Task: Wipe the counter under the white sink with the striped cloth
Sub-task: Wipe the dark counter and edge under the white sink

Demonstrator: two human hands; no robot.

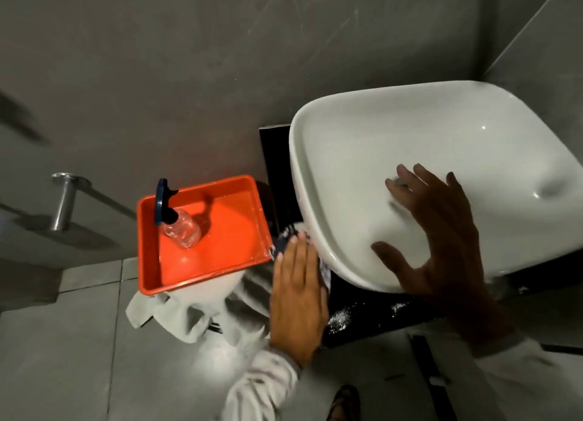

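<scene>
The white sink (pixel 426 155) sits on a black counter (pixel 366 319) that shows white specks near its front edge. My left hand (pixel 298 297) lies flat on the striped cloth (pixel 285 236), pressing it onto the counter at the sink's left front corner. Only a small blue and white part of the cloth shows past my fingertips and along the sink's rim. My right hand (pixel 435 231) rests with fingers spread over the sink's front rim, holding nothing.
An orange tray (pixel 151 272) holding a clear spray bottle (pixel 178 222) with a blue trigger stands left of the counter on a white cloth (pixel 189 313). A metal rod fitting (pixel 63 200) projects from the grey wall. My foot (pixel 344 401) is on the grey tiled floor.
</scene>
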